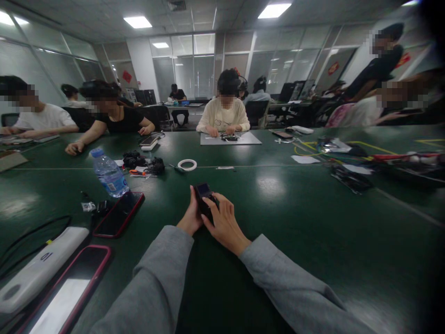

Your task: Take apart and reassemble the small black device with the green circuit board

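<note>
Both my hands meet over the dark green table (278, 222) in front of me, in grey sleeves. My left hand (190, 215) is closed around the left side of a small black device (203, 197) that stands tilted up. My right hand (225, 222) wraps its fingers over the device's right side and front. The lower part of the device is hidden between my hands.
To my left lie a water bottle (109, 174), a red-cased phone (118, 214), a second phone (66, 292) and a white power bank (38, 269). A tape roll (187, 164) and black parts (144, 164) sit further back. Other people sit around the table; cables and papers (347, 160) lie at the right.
</note>
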Tool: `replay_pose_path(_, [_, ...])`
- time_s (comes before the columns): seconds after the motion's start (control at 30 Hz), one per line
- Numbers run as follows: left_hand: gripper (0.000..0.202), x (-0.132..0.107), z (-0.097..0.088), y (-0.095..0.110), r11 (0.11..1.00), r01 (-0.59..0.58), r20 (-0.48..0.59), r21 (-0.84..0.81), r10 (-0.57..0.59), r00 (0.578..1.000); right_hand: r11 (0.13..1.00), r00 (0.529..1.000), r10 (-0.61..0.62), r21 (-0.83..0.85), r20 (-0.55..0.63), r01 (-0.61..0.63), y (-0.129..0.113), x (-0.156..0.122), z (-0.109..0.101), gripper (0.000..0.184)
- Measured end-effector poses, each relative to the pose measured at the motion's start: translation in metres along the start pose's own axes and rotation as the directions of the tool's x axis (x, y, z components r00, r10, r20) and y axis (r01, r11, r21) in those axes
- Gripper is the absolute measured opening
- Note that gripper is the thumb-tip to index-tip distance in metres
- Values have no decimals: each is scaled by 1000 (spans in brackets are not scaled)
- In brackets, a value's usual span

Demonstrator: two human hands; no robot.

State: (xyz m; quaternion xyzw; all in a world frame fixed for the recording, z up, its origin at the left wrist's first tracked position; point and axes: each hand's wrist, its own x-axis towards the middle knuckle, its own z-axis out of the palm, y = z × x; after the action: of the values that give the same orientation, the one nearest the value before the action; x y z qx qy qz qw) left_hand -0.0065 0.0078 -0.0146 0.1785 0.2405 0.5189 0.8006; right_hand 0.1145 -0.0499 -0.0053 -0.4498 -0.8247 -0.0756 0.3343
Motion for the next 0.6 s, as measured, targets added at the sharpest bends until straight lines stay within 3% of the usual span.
replay_pose_path(0.6, [60,1,0,0,1000,16,20,-17,-16,1000,1000,1000,-1,-7,-11,1,0,0,0,44])
